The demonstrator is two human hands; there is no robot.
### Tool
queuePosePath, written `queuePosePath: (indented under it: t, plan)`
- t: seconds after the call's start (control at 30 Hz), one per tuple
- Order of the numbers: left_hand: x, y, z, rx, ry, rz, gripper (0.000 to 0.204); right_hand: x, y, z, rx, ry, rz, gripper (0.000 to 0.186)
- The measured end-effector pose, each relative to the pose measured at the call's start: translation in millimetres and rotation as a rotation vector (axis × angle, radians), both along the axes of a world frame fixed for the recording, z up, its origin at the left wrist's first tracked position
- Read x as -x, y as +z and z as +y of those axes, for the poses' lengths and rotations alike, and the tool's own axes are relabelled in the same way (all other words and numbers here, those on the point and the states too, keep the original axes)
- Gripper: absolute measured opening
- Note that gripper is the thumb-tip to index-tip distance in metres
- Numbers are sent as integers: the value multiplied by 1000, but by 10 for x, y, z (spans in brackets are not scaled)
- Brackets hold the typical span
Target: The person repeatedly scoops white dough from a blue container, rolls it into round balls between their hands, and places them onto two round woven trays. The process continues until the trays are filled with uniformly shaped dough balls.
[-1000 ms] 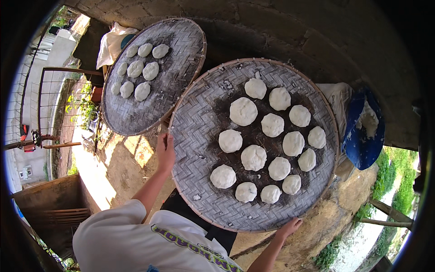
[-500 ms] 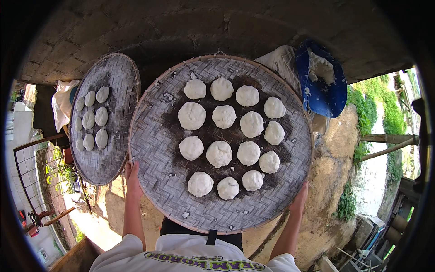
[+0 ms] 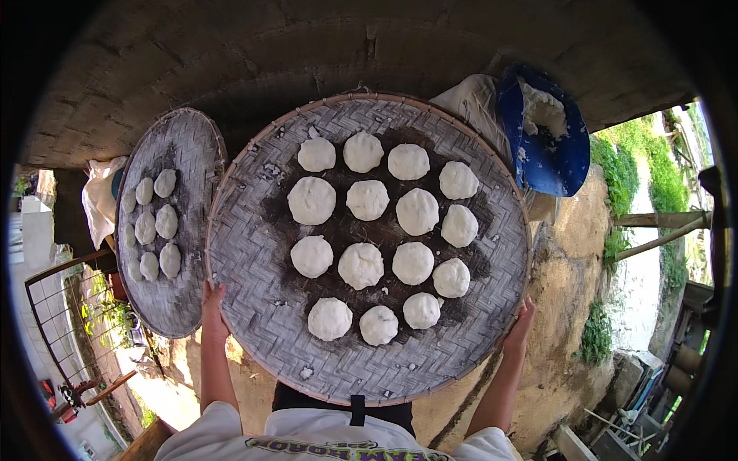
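Observation:
A big round woven bamboo tray (image 3: 254, 323) lies in front of me, with several white dough balls (image 3: 367, 200) in loose rows over its dark-stained middle. My left hand (image 3: 214, 309) is closed on the tray's left rim, fingers partly behind it. On the opposite rim, my right hand (image 3: 522, 323) grips low at the right, its fingers mostly hidden by the edge. White crumbs are scattered on the weave. Close by on the left is a second woven tray (image 3: 188, 296) carrying more white dough balls.
A blue basin (image 3: 557, 169) with a white, crumbly mass (image 3: 544, 111) stands at the far right beside a pale sack (image 3: 473, 107). Behind the trays runs a block wall (image 3: 307, 46). A wire rack (image 3: 58, 307) is on the left. Wooden poles (image 3: 665, 234) stick out at the right.
The dough balls and the held tray's left edge have shifted slightly left in view. My left hand sits a little lower, my right hand slightly farther right. Both keep their hold.

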State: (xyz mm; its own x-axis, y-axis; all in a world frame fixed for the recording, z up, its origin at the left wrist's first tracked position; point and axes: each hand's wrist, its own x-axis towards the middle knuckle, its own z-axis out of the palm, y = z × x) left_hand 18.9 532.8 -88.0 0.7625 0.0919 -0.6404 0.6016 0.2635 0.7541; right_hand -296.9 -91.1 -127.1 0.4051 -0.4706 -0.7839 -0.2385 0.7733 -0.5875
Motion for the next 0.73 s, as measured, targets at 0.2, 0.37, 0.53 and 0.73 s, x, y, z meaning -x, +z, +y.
queuePosePath:
  t: [0.2,0.37,0.53,0.73]
  plan:
    - [6,-9,73,97,-27,3,64,-527,130,-37,260,68,307,76]
    - [-30,23,139,57,-24,34,65,-638,407,-11,315,209,406,72]
    - [-3,-20,238,147,-65,-23,64,-523,445,-53,215,130,142,68]
    - [-18,-401,762,185,170,-68,56,49,-255,-561,211,-57,-135,59]
